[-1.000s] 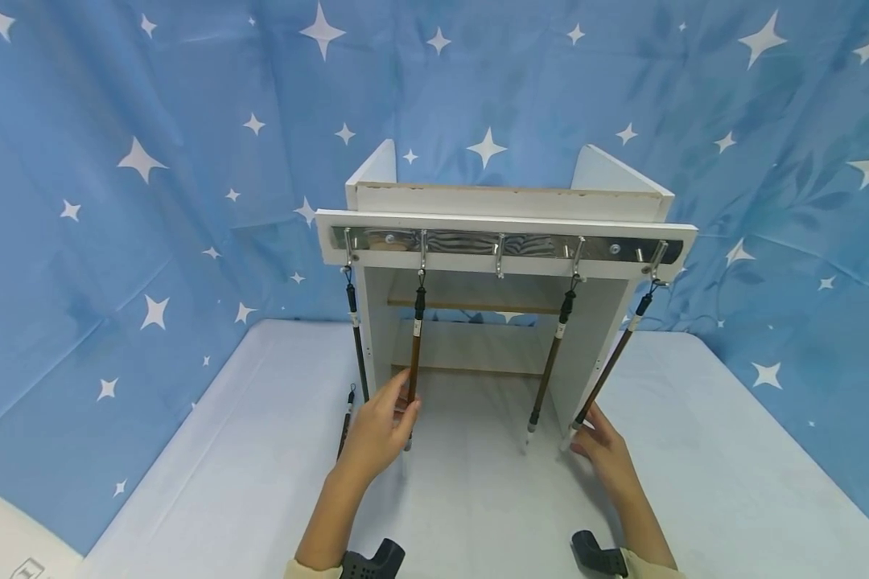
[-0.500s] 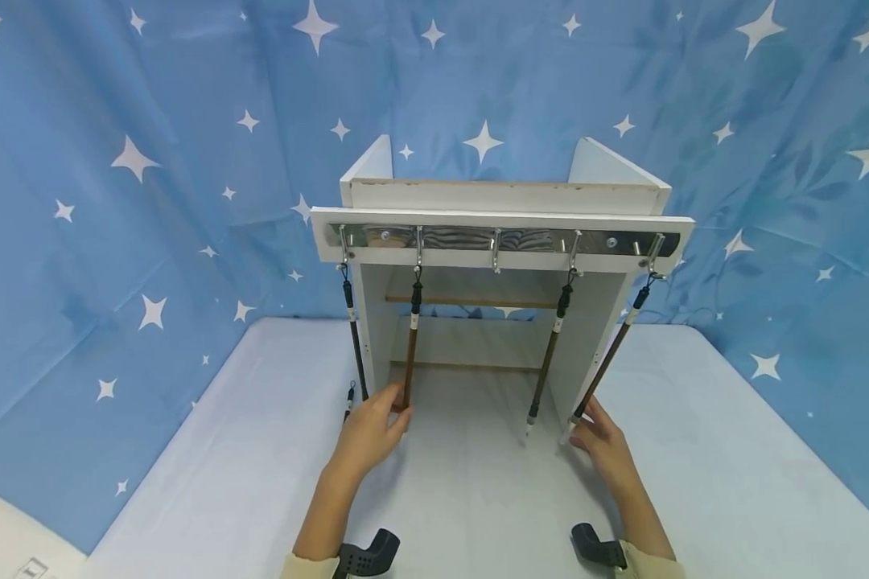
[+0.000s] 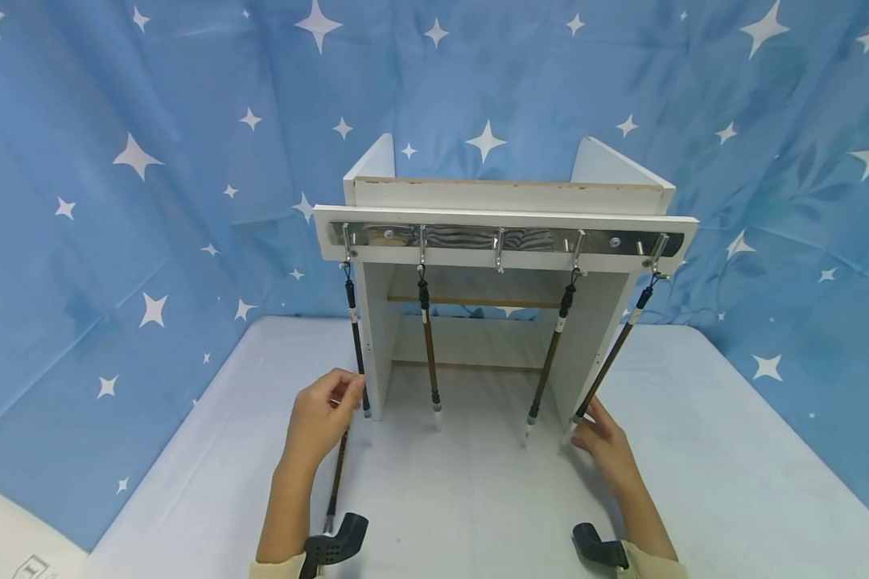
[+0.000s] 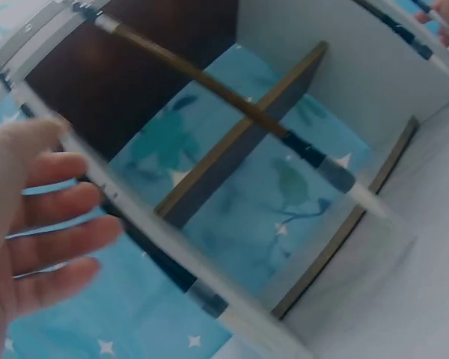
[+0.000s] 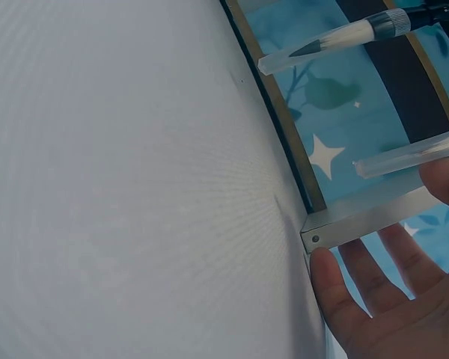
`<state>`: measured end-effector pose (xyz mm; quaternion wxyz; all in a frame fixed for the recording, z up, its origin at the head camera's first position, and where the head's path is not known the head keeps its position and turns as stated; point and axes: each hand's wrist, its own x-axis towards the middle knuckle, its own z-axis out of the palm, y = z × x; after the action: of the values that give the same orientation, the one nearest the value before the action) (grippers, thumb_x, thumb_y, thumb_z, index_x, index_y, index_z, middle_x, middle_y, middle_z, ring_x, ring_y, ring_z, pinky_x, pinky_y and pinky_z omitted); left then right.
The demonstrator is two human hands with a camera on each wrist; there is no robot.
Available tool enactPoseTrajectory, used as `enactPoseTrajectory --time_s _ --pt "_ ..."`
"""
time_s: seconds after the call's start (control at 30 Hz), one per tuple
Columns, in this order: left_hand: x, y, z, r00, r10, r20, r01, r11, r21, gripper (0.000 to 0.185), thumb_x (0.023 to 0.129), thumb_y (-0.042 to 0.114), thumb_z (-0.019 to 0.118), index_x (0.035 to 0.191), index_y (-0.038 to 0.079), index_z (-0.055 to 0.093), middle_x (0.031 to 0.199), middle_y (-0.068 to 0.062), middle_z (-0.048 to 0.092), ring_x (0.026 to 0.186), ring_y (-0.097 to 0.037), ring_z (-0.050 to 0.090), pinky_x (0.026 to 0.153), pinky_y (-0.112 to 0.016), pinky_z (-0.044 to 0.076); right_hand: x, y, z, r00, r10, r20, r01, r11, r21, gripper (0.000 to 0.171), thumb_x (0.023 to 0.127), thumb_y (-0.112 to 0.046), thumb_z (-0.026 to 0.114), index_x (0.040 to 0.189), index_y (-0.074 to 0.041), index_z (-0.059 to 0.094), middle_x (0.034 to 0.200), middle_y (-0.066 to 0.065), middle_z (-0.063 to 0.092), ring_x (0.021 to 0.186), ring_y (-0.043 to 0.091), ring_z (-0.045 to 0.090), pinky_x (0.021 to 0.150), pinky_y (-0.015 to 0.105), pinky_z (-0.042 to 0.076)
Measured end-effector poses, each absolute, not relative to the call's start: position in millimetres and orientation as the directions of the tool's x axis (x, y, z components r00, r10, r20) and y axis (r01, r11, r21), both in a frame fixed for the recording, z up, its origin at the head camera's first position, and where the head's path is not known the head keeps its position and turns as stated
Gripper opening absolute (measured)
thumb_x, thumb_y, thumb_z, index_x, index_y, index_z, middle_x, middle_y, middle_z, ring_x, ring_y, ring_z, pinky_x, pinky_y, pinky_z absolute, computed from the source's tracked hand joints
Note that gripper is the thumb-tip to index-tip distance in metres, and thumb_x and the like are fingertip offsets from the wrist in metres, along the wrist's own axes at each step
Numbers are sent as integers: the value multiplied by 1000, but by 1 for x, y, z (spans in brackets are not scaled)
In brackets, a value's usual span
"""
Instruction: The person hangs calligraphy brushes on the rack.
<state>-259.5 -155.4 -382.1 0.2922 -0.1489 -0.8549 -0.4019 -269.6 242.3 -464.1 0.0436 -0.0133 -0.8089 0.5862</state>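
Observation:
Several calligraphy brushes with clear tip caps hang by loops from the metal hook strip point(image 3: 463, 239) on a white shelf unit point(image 3: 507, 197). My left hand point(image 3: 319, 418) is at the leftmost brush point(image 3: 357, 342), its fingertips by the lower shaft; in the left wrist view the fingers are loosely bent and partly cover this brush. The second brush point(image 3: 430, 354) hangs free. My right hand point(image 3: 608, 450) stays by the capped end of the rightmost brush point(image 3: 608, 358); in the right wrist view its fingers spread by the side panel's corner point(image 5: 315, 238), thumb near the cap point(image 5: 404, 158).
Another brush point(image 3: 339, 474) lies on the white-covered table point(image 3: 463, 498) beneath my left hand, partly hidden. The middle hook point(image 3: 500, 251) bears nothing. Another brush point(image 3: 550, 354) hangs right of it. Behind stands a blue curtain point(image 3: 188, 161) with white stars.
My left hand has let go of the second brush and moved left to the leftmost one. The second brush now slants with its tip further right. My right hand has hardly moved.

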Motion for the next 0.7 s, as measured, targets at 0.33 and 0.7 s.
enactPoseTrajectory --time_s 0.33,0.7 --pt "-263 -176 -390 -956 -186 227 7 759 651 55 96 50 31 118 4 52 86 -11 68 58 -18 57 46 -26 39 -266 244 -465 -994 83 70 -42 305 -951 64 93 -13 48 147 -12 14 146 24 23 89 -25 40 76 11 47" --pt "-268 -175 -414 -997 -68 -45 -82 867 492 64 80 36 67 126 -4 46 102 -24 63 78 -32 62 55 -39 48 -267 241 -463 -995 76 62 -37 291 -956 65 93 -14 49 147 -14 13 147 23 22 89 -25 41 77 11 47"
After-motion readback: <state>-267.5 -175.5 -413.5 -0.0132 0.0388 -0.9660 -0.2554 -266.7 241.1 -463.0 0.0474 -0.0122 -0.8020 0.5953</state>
